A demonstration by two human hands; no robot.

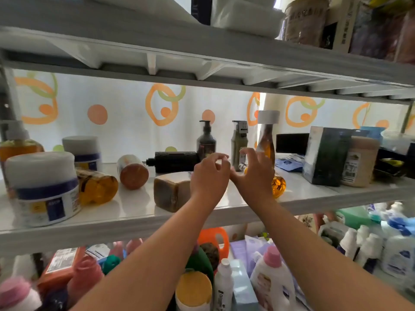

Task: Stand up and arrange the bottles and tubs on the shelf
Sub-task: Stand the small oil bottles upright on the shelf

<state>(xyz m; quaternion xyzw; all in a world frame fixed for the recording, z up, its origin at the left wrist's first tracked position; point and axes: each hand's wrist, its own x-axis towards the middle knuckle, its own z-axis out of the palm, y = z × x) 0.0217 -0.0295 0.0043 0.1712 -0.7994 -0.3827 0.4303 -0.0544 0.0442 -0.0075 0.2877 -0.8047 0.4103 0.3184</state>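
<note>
Both my hands are up over the middle shelf (112, 212), side by side and nearly touching at the wrists; my left hand (210, 176) is loosely curled, thumb close to forefinger, holding nothing; my right hand (253, 176) is spread and cupped. An amber bottle (278, 184) lies on its side at 3 o'clock of my right hand, partly behind it; I cannot tell whether I touch it. A brown bottle (173, 189) lies at 9 o'clock of my left hand; a black bottle (173, 161) lies at 10; a pump bottle (206, 142) stands at 12; a tub (45, 187) stands far off at 9.
</note>
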